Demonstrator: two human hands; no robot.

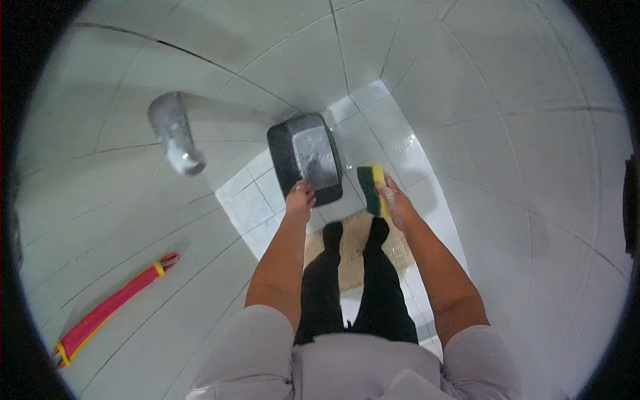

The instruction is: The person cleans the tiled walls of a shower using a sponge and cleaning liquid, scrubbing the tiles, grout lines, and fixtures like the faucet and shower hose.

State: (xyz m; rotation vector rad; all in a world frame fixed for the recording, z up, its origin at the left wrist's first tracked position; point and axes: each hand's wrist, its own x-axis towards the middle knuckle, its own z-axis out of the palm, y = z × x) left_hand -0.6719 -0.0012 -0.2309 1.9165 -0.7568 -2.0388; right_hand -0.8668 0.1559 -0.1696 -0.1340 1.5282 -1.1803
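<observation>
A dark grey rectangular tub [282, 148] with sloping sides hangs tilted in front of me, its paler middle face wet and streaked with what looks like suds. My left hand [300, 200] grips its near edge with curled fingers; part of the grip is hidden. To the right of the tub and apart from it, my right hand [400, 207] holds a sponge [367, 189], yellow on one side and dark green on the other. White foam clings to the back of the right hand.
A grey metal fixture [175, 133] juts from the tiled wall at the left. Lower left, a red grab bar with yellow bands [113, 308] is on the wall. My feet stand on a beige mat [353, 267] over white floor tiles [248, 208]. Tiled walls close in on both sides.
</observation>
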